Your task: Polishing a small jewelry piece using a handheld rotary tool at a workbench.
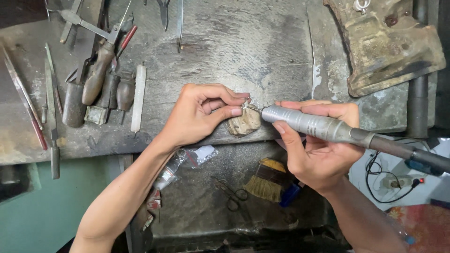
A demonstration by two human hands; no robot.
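My left hand [199,115] pinches a small silver piece [244,106] between thumb and forefinger, resting it on a worn wooden bench pin [243,124] at the workbench edge. My right hand [316,154] grips a grey rotary handpiece [309,124] like a pen, its thin bit touching the silver piece. The handpiece's dark cable runs off to the right.
Files, gravers with wooden handles [98,79], a white stick [138,98] and pliers lie on the grey workbench [225,42] at left. A rusty metal block [389,44] sits at top right. Below are scissors [232,192], a brush [265,180] and small plastic bags [199,154].
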